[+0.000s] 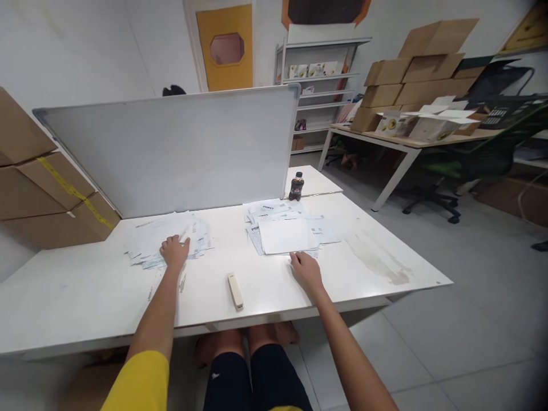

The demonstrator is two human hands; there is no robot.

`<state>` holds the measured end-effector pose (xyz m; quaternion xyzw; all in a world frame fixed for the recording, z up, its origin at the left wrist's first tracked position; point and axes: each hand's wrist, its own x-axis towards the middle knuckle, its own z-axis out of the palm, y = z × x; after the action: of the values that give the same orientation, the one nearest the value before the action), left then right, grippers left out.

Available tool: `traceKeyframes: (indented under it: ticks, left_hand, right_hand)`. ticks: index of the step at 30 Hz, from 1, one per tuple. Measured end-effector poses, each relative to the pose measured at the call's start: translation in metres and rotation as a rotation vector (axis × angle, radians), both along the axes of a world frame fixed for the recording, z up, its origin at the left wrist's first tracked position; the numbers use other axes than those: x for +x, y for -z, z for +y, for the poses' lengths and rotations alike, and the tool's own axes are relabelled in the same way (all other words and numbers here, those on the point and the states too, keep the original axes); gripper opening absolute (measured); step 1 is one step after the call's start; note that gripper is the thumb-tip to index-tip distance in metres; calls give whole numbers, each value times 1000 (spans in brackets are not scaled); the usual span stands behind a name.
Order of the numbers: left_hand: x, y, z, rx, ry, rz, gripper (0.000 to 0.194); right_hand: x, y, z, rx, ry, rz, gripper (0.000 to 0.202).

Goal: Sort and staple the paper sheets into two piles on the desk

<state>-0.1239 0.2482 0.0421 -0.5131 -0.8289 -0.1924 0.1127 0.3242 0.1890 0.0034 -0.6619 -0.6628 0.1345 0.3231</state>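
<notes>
On the left pile of loose paper sheets (149,237) rests my left hand (174,251), palm down, thumb apart from the fingers; no sheet is plainly gripped. My right hand (306,269) is at the near edge of a blank white sheet (285,235), its fingers closed at that edge. This sheet lies on top of the right pile of printed papers (327,231), some with large dark lettering. Between my forearms, a long, narrow cream object (235,291), resembling a stapler, lies on the white table (205,297).
A dark drink bottle (296,186) stands behind the right pile. The whiteboard (184,151) rises along the table's back. Cardboard boxes (55,188) are stacked at left. Across the room are a shelf rack (321,94), a desk with boxes (411,137) and an office chair (454,171).
</notes>
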Motion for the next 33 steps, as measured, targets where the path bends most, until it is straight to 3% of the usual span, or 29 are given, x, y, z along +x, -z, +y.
traceKeyframes:
  ticks: [7,10,14,19,23,26,28,30,33]
  left_hand:
    - [3,8,1,172,86,78,54]
    - [0,13,3,137,146,77,56]
    - [0,13,1,117,170,22,39]
    - [12,6,-22,370,249,-100,24]
    - [36,-2,-62,873,85,-475,21]
    - [74,-13,-112,1199,-41,-833,26]
    - [109,-21,-153,1183,85,-1104,30]
    - [147,-26,-192,997,220,-1399,36]
    - [193,-29,-235,772,170,-1746,31]
  right_hand:
    - [1,1,-2,-23,-1,1,39]
    - [2,2,-2,-36,-6,19,41]
    - [3,3,-2,-35,-10,29,39]
    - [3,3,-1,-23,-1,19,38]
    - [2,3,-1,-30,-2,19,38]
    - [3,4,-2,-26,1,38,38]
    - [5,4,-3,-21,7,70,38]
    - [8,1,-6,12,-8,122,39]
    - [8,-6,-19,128,-64,221,39]
